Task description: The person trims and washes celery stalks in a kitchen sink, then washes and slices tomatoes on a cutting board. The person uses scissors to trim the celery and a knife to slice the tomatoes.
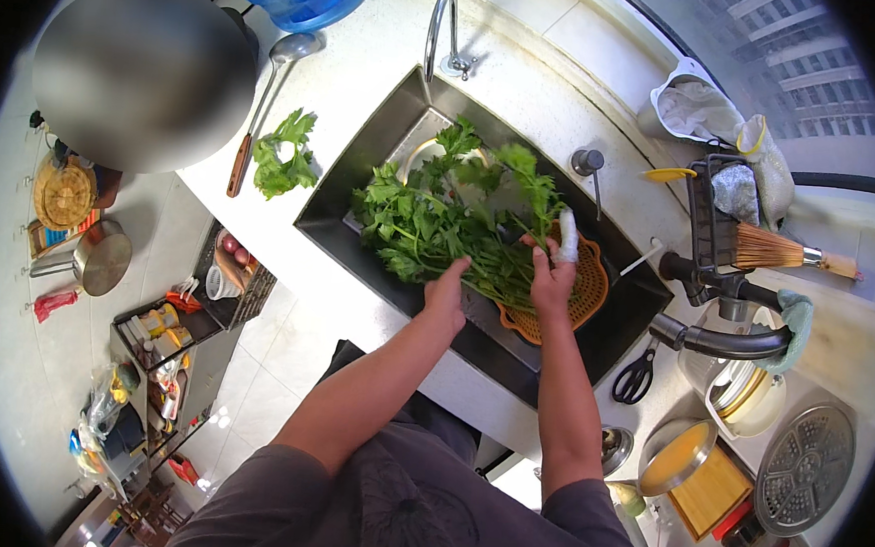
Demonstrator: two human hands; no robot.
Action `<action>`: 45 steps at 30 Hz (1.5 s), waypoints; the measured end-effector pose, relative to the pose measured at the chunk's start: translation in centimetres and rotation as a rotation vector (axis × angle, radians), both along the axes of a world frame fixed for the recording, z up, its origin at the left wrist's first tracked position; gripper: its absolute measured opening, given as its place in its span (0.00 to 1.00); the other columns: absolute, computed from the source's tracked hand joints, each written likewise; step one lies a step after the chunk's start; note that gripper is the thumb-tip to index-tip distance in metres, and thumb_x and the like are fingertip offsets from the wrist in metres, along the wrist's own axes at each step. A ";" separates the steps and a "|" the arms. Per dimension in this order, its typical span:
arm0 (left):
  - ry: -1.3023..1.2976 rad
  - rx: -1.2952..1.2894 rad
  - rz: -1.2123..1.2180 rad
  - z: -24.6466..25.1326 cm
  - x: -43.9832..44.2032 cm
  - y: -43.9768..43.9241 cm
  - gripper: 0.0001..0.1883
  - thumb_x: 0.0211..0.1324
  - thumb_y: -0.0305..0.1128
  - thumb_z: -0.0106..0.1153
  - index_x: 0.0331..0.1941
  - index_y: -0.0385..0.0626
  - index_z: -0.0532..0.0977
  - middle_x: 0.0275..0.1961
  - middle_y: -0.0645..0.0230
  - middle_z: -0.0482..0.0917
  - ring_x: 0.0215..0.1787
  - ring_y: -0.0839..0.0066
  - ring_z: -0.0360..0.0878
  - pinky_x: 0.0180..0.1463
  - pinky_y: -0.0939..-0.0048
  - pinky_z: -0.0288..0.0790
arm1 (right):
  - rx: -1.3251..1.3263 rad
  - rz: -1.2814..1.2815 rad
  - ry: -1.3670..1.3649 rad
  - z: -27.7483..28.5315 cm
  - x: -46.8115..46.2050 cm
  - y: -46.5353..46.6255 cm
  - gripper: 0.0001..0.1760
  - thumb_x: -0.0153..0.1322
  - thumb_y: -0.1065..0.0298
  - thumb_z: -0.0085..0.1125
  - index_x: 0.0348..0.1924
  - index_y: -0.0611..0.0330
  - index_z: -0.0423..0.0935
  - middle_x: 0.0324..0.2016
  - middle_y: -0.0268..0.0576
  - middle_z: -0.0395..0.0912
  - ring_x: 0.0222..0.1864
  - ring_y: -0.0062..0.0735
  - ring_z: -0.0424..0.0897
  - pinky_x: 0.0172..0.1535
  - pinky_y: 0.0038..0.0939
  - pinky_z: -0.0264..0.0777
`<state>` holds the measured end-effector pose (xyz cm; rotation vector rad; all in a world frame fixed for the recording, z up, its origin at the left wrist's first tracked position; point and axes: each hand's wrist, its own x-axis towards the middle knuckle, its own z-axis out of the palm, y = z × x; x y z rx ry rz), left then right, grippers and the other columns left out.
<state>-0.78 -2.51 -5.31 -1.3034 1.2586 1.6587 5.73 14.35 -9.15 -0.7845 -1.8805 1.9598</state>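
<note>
Over the black sink (355, 268), my left hand (447, 293) is closed around the stems of a leafy green bunch that looks like celery (425, 235). My right hand (552, 277) grips a stalk of the same greens (530, 178) above an orange plastic colander (595, 283). One finger of that hand has a white wrapping (568, 236). The colander sits in the right part of the sink, partly covered by stems and my right hand. Behind the leaves, a yellow-rimmed round dish (417, 152) shows only in part.
A chrome faucet (441, 29) arches over the sink's back corner. Loose leaves (270, 177) and a wooden-handled ladle (255, 119) lie on the left counter. Right of the sink are black-handled scissors (634, 379), a thick black pipe (734, 340) and a soap dispenser (587, 162).
</note>
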 end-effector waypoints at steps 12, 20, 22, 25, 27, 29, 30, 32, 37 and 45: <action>0.077 0.248 0.305 -7.9 -1.0 -0.3 0.25 0.61 0.29 0.70 0.60 0.39 0.73 0.59 0.55 0.80 0.60 0.54 0.80 0.65 0.46 0.74 | 0.058 -0.124 0.166 2.4 1.8 -0.5 0.29 0.79 0.77 0.48 0.73 0.70 0.60 0.49 0.45 0.84 0.54 0.34 0.80 0.66 0.37 0.66; -0.008 -0.232 -0.071 -2.6 -0.2 1.2 0.20 0.58 0.29 0.73 0.52 0.37 0.77 0.50 0.55 0.82 0.43 0.62 0.82 0.50 0.58 0.78 | -0.064 -0.137 0.272 3.0 2.1 0.5 0.27 0.79 0.77 0.47 0.71 0.73 0.62 0.46 0.51 0.84 0.52 0.40 0.83 0.64 0.41 0.72; 0.214 -0.319 -0.202 -0.2 1.9 1.8 0.24 0.59 0.33 0.74 0.55 0.37 0.76 0.53 0.55 0.81 0.53 0.62 0.81 0.56 0.63 0.75 | -0.061 -0.106 0.267 3.2 2.5 0.6 0.28 0.79 0.77 0.47 0.72 0.72 0.60 0.47 0.52 0.84 0.52 0.39 0.83 0.64 0.40 0.71; 0.680 -0.267 -0.564 1.8 2.8 2.2 0.29 0.58 0.32 0.74 0.61 0.35 0.74 0.55 0.58 0.80 0.58 0.66 0.82 0.58 0.69 0.75 | -0.082 -0.075 0.233 3.4 3.1 0.5 0.31 0.79 0.78 0.46 0.76 0.70 0.56 0.50 0.52 0.84 0.54 0.38 0.82 0.65 0.37 0.69; 1.098 -0.198 -0.862 1.8 1.8 2.9 0.31 0.57 0.30 0.74 0.63 0.34 0.74 0.59 0.58 0.80 0.60 0.67 0.81 0.61 0.67 0.75 | -0.141 -0.049 0.206 3.3 3.5 0.6 0.33 0.79 0.78 0.46 0.78 0.69 0.53 0.53 0.52 0.83 0.56 0.37 0.81 0.66 0.36 0.67; 1.305 -0.224 -0.924 1.2 0.3 4.7 0.32 0.57 0.25 0.72 0.66 0.34 0.72 0.63 0.57 0.79 0.64 0.68 0.80 0.65 0.66 0.74 | -0.142 -0.004 0.219 3.0 4.0 0.8 0.35 0.79 0.79 0.46 0.79 0.68 0.51 0.60 0.52 0.79 0.60 0.38 0.79 0.68 0.36 0.65; 1.345 -0.226 -0.979 0.9 -0.5 5.4 0.33 0.57 0.22 0.70 0.67 0.34 0.72 0.66 0.56 0.79 0.66 0.69 0.79 0.67 0.65 0.74 | -0.160 0.013 0.233 2.9 4.3 0.8 0.36 0.78 0.79 0.46 0.80 0.68 0.50 0.63 0.52 0.77 0.62 0.38 0.78 0.70 0.37 0.65; 1.135 0.183 -0.829 0.7 -1.7 6.4 0.34 0.57 0.19 0.67 0.69 0.34 0.70 0.69 0.55 0.77 0.69 0.69 0.77 0.69 0.64 0.73 | -0.117 0.002 0.228 2.6 4.6 1.1 0.38 0.78 0.80 0.46 0.81 0.67 0.49 0.70 0.51 0.69 0.67 0.38 0.74 0.72 0.37 0.63; 0.813 0.437 -0.815 1.3 -2.6 6.3 0.28 0.60 0.17 0.67 0.65 0.31 0.74 0.60 0.58 0.84 0.63 0.72 0.81 0.66 0.69 0.75 | -0.078 0.049 0.211 2.6 4.4 1.4 0.40 0.77 0.81 0.45 0.82 0.66 0.47 0.77 0.49 0.58 0.72 0.36 0.68 0.73 0.36 0.61; 1.241 0.070 -1.219 1.3 -2.9 5.0 0.09 0.65 0.28 0.65 0.46 0.38 0.84 0.40 0.59 0.82 0.44 0.63 0.83 0.52 0.62 0.74 | 0.150 0.043 0.121 4.8 3.6 0.6 0.38 0.79 0.80 0.53 0.81 0.63 0.53 0.63 0.43 0.76 0.56 0.26 0.77 0.64 0.30 0.69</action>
